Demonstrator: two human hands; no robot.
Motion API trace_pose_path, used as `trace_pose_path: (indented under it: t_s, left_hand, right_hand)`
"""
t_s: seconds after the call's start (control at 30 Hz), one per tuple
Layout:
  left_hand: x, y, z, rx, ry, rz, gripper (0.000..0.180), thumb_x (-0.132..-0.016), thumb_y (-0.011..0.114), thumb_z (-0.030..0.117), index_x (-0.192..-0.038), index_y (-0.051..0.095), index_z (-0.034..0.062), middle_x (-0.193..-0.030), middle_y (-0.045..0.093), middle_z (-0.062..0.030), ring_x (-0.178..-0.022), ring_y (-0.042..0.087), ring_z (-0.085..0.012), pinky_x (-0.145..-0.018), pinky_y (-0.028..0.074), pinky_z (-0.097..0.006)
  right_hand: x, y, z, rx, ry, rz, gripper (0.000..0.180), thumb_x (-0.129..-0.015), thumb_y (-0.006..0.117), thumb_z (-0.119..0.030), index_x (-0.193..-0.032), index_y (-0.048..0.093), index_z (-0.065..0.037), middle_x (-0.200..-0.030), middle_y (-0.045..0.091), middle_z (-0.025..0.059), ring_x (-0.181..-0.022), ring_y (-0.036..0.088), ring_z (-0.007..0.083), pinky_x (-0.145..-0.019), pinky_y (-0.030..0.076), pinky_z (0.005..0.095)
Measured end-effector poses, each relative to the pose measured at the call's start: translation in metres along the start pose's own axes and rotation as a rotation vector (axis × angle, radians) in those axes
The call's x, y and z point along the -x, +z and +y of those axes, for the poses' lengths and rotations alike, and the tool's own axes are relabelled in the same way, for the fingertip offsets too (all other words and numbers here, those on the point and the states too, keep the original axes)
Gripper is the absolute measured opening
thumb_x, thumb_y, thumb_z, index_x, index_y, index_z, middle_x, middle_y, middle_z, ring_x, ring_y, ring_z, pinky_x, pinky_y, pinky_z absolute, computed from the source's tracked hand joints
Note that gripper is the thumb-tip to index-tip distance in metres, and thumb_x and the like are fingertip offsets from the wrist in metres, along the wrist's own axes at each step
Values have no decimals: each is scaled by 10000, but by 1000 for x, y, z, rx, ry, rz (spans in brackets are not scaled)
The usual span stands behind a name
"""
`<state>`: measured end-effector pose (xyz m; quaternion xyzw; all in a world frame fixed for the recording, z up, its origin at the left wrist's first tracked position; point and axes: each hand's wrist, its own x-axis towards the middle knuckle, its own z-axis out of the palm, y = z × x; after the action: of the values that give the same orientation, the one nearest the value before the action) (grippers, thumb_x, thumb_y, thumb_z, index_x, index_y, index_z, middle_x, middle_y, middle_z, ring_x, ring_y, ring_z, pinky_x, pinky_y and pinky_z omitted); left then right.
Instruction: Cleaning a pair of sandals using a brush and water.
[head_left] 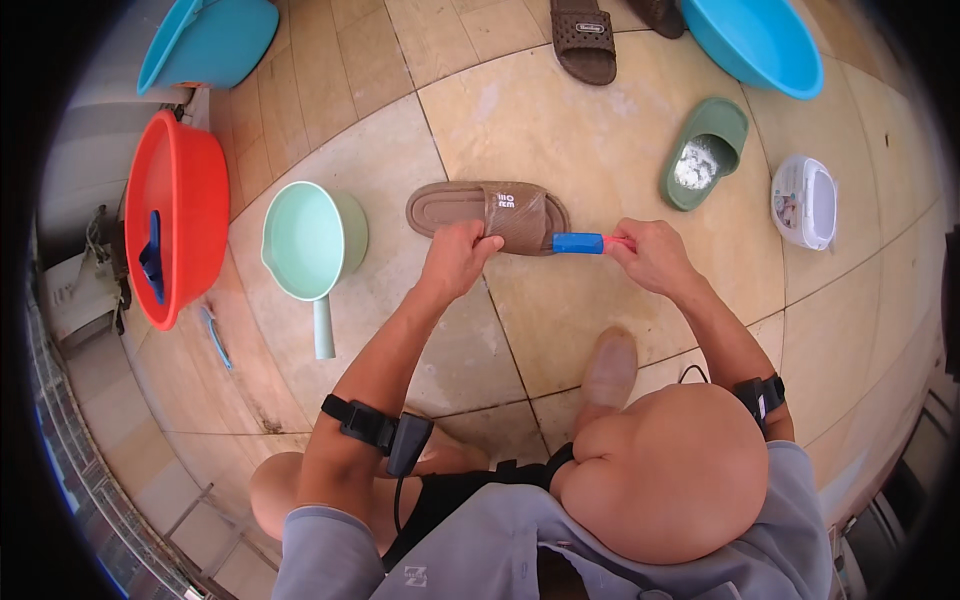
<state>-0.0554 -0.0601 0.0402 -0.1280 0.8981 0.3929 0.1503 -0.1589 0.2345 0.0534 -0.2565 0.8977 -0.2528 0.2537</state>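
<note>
The central slipper (pixel 450 208) is brown, its strap (pixel 522 228) bearing white lettering; the tool (pixel 578 243) pairs a blue block with a pinkish-red handle. The dipper (pixel 305 240) is pale mint, the left basin (pixel 195 210) vivid red. A sage-green clog (pixel 722 125) carries white powder (pixel 696 165). Beige floor tiles (pixel 620 150) show dark joint lines; the shirt (pixel 480 555) is grey.

beige tiled floor (pixel 610 150), dark joints (pixel 508 342)

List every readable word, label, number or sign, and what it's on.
Near brown slipper: white lettering on the strap, not copied here.
Far brown slipper: pale strap plate, lettering too small.
White container: label, too blurred.
Grey shirt: white emblem; lettering too small.
</note>
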Motion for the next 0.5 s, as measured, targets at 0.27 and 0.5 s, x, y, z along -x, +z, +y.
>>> trace_pose_path:
  t_s: [0.27,0.5]
  left_hand:
    - [-2,-4,2,45,-33,-59,354,-897,664,257,-750,554,-45,-728,586,-252,-681,544,-424,-634,448,-457]
    - [1,8,-5,-41,-82,10,378,-906,645,309,-784,616,-47,-760,618,-263,-719,598,-423,-669,470,-463]
  right_hand:
    - [-87,38,-32,-28,-162,47,262,-887,638,-309,-876,649,-48,-787,678,187,-790,657,384,-695,506,478]
    - [-27,17,28,-48,80,-49,277,-893,599,-313,-843,674,-51,-791,678,199,-791,659,389,-716,510,490]
